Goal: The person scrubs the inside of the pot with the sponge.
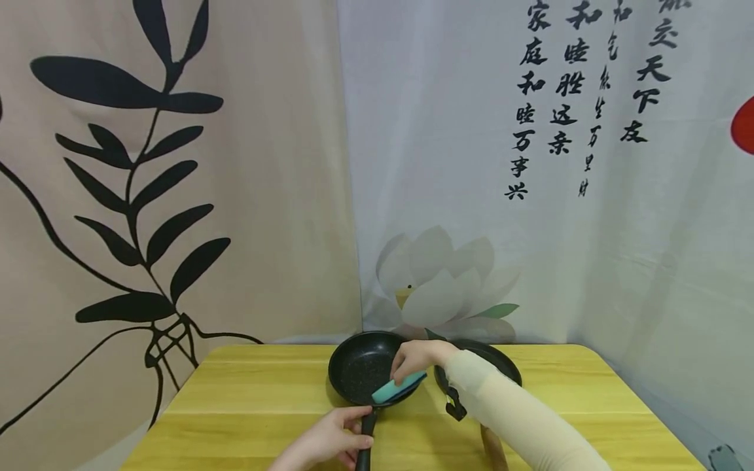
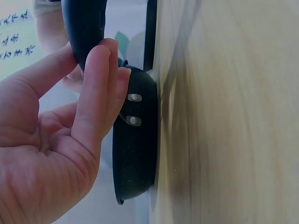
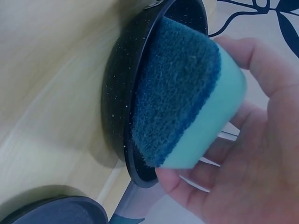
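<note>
A black speckled frying pan (image 1: 356,366) sits on the wooden table, its handle pointing toward me. My left hand (image 1: 330,437) grips that handle (image 1: 366,425) between thumb and fingers; the left wrist view shows the pan's two rivets (image 2: 134,97) beyond the fingertips. In my right hand (image 1: 415,358) is a two-layer sponge (image 3: 187,98), light teal on one side with a dark blue scouring face. The hand pinches it by the teal layer. The sponge is tilted at the near right rim, its scouring side toward the pan wall, with part of the pan's inside hidden behind it.
Right of the pan lies a second dark pan (image 1: 497,360), partly covered by the right sleeve (image 1: 512,405). A small black piece (image 1: 455,405) and a brown stick-like handle (image 1: 493,448) show near that sleeve. Behind the table (image 1: 247,392) hangs a printed curtain (image 1: 283,196).
</note>
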`<state>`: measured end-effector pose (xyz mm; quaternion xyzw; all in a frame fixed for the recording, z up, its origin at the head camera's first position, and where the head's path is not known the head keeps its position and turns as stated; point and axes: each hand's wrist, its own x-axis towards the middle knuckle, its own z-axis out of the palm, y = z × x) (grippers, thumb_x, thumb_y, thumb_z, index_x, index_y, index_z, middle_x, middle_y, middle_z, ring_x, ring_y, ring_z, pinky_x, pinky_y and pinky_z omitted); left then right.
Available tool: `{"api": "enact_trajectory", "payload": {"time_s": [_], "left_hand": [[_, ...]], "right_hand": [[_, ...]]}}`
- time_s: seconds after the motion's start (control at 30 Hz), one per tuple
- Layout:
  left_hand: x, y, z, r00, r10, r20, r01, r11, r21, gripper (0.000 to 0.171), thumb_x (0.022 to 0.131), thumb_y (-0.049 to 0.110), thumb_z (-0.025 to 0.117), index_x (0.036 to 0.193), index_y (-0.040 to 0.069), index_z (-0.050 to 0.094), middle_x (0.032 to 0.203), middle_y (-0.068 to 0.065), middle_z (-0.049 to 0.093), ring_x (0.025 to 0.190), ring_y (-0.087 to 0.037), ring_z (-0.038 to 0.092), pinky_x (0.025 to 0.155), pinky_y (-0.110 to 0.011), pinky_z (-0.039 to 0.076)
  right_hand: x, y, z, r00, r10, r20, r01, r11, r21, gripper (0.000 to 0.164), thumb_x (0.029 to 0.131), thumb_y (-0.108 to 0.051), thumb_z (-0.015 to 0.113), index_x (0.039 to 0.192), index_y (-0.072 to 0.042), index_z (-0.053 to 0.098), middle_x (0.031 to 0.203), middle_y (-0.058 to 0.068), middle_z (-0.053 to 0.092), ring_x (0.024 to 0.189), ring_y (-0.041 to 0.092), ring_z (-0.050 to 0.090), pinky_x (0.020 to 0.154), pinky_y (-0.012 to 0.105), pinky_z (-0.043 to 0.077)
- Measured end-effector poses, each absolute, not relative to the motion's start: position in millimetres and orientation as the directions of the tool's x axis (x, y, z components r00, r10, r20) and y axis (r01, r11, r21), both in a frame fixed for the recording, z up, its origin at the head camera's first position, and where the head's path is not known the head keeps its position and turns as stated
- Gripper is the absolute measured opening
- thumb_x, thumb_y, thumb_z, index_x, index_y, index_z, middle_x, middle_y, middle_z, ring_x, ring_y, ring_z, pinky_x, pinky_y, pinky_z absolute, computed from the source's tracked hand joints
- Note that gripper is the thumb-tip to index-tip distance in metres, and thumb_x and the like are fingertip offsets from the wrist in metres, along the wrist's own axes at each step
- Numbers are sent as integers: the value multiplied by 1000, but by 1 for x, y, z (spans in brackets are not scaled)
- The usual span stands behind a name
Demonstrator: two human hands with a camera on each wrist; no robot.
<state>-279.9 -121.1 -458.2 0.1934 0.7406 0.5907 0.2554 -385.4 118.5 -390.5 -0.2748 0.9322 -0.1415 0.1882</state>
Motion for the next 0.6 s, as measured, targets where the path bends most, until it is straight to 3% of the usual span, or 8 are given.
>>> {"api": "enact_trajectory", "payload": {"time_s": [0.17, 0.6], "left_hand": [[-277, -119, -460, -798, 584, -149, -16, 227, 974, 61, 91, 9, 69, 141, -9, 41, 88, -11, 61, 61, -16, 64, 53, -28, 56], [-279, -109, -459, -816, 566, -117, -6, 195, 981, 66, 89, 8, 70, 143, -12, 36, 87, -11, 61, 62, -17, 65, 53, -32, 56]], "right_hand": [[-385, 118, -395, -775, -566, -279, -445, 804, -396, 19, 80, -37, 71, 97, -32, 76, 101, -19, 67, 96, 4, 60, 86, 31, 50], [-388, 121, -398, -773, -580, -255, -446, 784, -433, 22, 83, -37, 69, 102, -28, 76, 104, -14, 68, 99, 7, 61, 86, 30, 50]]}}
